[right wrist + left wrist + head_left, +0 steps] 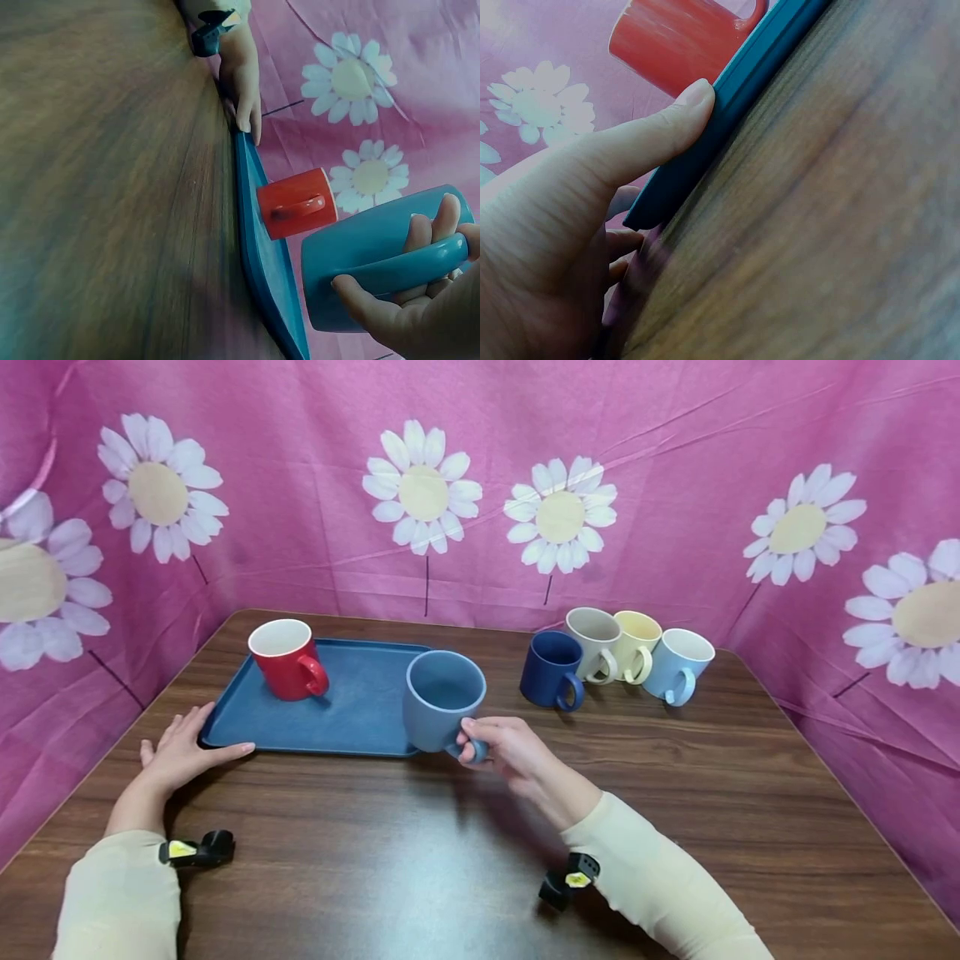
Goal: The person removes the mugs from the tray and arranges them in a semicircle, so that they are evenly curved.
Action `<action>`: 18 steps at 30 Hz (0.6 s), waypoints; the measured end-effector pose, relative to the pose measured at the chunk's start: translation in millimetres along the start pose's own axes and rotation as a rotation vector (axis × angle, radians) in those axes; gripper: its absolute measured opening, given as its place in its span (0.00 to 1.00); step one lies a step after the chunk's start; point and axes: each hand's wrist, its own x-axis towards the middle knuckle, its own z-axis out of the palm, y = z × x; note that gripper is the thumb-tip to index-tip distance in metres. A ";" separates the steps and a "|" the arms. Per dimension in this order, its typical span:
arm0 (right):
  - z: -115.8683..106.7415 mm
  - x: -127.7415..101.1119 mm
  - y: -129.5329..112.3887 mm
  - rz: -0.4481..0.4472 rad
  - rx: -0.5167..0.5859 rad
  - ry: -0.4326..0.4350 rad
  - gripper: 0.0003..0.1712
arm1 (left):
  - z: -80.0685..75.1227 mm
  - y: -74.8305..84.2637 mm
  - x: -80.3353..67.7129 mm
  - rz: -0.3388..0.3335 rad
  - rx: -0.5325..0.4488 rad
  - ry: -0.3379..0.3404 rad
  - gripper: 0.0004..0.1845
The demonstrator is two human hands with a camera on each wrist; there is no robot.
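Observation:
My right hand (513, 752) grips a grey-blue mug (438, 714) by its handle and holds it above the right end of a blue tray (360, 727). In the right wrist view, the thumb and fingers go round that mug's handle (405, 268), and the mug is raised off the tray. A red mug (283, 664), white inside, stands upright on the tray's left half, its handle turned to the right. My left hand (180, 756) rests at the tray's near left corner, thumb straight along the front rim (682, 169) and fingers spread past the left side.
At the back right of the brown wooden table (337, 860) stand a dark blue mug (547, 668), a grey-beige mug (588, 631), a pale yellow mug (636, 639) and a light blue mug (667, 668), close together. A pink daisy-print cloth (480, 585) hangs behind the table.

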 end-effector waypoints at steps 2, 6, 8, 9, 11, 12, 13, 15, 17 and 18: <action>-5.0 -7.3 0.0 -0.007 -0.011 -0.018 0.13 | -0.2 0.0 -0.2 -0.002 0.001 -0.001 0.52; -16.0 -21.8 1.9 -0.020 -0.001 -0.046 0.14 | -0.4 1.1 -0.3 0.000 -0.001 -0.003 0.52; -22.0 -28.7 3.1 -0.025 0.001 -0.054 0.14 | -0.1 1.6 -0.3 0.001 -0.003 -0.005 0.52; -25.1 -32.5 3.6 -0.027 0.003 -0.058 0.14 | 0.1 1.8 -0.3 0.002 -0.002 -0.005 0.52; -31.1 -39.8 4.0 -0.027 0.000 -0.061 0.13 | 0.5 1.7 -0.2 0.003 0.000 -0.005 0.52; -34.4 -43.2 4.2 -0.027 -0.002 -0.064 0.13 | 0.6 1.5 -0.2 0.003 0.002 -0.004 0.52; -37.7 -46.9 4.4 -0.031 -0.004 -0.072 0.13 | 0.7 1.4 -0.2 0.003 0.003 -0.003 0.52; -44.7 -54.3 4.6 -0.036 -0.005 -0.085 0.13 | 0.8 1.1 -0.3 0.003 0.006 -0.003 0.52; -52.0 -61.2 4.6 -0.038 -0.006 -0.099 0.13 | 0.9 0.7 -0.4 0.001 0.005 -0.005 0.52; -55.6 -64.5 4.6 -0.039 -0.004 -0.103 0.12 | 0.9 0.5 -0.5 0.001 0.004 -0.006 0.52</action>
